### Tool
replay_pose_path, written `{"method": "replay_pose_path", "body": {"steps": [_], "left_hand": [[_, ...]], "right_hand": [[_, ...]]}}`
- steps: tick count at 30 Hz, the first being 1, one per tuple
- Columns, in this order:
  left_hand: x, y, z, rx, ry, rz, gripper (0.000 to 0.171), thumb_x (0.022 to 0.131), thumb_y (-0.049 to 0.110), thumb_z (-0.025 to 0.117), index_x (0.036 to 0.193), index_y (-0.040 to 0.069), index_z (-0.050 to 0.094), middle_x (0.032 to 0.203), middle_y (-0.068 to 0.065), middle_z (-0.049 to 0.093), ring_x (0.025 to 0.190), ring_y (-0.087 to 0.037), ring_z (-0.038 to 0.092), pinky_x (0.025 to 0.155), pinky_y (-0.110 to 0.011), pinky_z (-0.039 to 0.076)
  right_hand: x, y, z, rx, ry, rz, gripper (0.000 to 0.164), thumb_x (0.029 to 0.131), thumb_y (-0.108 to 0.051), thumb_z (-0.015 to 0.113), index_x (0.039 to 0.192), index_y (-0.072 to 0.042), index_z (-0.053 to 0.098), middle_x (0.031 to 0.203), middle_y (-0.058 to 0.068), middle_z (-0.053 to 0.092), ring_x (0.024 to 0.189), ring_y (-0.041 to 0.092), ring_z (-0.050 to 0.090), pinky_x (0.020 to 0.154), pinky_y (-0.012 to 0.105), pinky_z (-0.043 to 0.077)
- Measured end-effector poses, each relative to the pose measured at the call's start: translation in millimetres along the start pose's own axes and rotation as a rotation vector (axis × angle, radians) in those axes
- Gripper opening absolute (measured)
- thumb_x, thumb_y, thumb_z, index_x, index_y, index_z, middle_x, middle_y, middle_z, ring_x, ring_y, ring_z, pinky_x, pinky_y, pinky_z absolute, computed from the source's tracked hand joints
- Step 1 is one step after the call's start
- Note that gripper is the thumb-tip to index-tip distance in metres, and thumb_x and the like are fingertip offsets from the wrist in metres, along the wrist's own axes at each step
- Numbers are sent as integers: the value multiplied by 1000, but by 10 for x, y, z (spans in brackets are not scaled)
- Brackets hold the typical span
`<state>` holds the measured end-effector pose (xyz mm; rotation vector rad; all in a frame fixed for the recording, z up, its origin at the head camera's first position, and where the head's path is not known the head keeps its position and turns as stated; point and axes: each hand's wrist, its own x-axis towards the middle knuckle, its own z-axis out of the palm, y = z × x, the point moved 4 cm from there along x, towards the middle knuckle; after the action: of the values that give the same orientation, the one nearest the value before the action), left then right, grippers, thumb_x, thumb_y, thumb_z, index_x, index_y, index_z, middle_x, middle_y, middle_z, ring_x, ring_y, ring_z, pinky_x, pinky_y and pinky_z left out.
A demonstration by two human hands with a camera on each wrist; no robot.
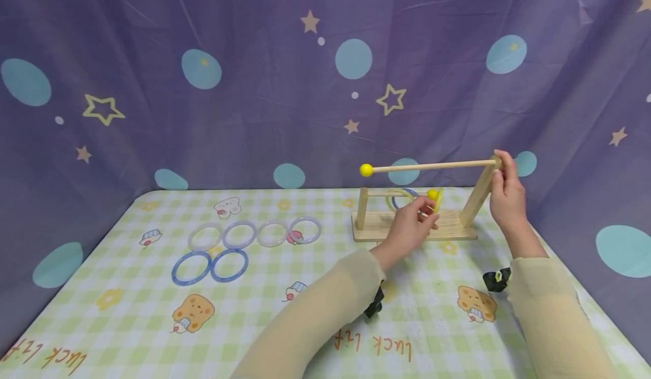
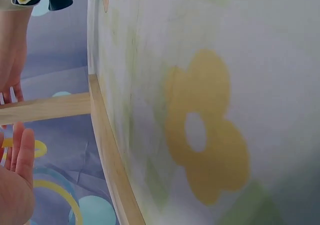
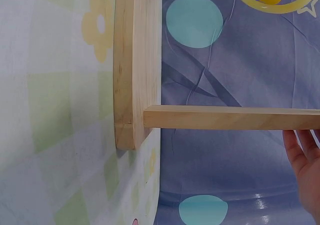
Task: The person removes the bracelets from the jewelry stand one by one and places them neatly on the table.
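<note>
While the left hand (image 1: 411,225) pinches a small yellow ring (image 1: 439,203) between its fingers and thumb, the ring stands on its edge at a yellow ball (image 1: 432,194). I cannot tell if the ring goes around the ball or sits just beside it. The ball is on the end of the low stick (image 1: 377,194), which comes out of the short post (image 1: 363,209) of a wooden stand (image 1: 450,223). Another yellow ring (image 1: 389,201) and a blue ring (image 1: 413,191) hang around that stick, close to the left hand. The right hand (image 1: 508,198) grips the top of the tall post (image 1: 478,195), which leans to the right. From there the high stick (image 1: 437,165) points left, with its own yellow ball at the tip.

Off to the left, four pale rings (image 1: 224,235) lie in a row. Two blue rings (image 1: 189,283) lie side by side, nearer the person. All six are on a green and white checked cloth (image 1: 127,271) with bears and flowers. Behind it hangs a purple curtain (image 1: 254,113) with stars and dots.
</note>
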<state>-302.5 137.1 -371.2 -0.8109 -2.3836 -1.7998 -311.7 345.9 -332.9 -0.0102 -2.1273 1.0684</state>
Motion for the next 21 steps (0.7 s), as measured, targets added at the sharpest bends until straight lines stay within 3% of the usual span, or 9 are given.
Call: {"method": "replay_pose_path", "body": {"steps": [11,21], "left_hand": [[-215,76,-118,-116,-93,21,15,95,8,63,110,4,63,88,2,61,68,-5,62,59,-20,53],[-550,138,-319,-69,-213,95,15,96,8,62,110,3,63,94,-3,65,68,-4,61,60,-21,53]], "right_hand": [[-4,-6,10,1,13,-10,38,105,-17,37,142,-20,45,89,1,43,78,18,42,68,27,33],[-6,-2,12,3,10,6,38,105,-17,36,142,-20,44,89,1,42,78,18,41,67,27,32]]}}
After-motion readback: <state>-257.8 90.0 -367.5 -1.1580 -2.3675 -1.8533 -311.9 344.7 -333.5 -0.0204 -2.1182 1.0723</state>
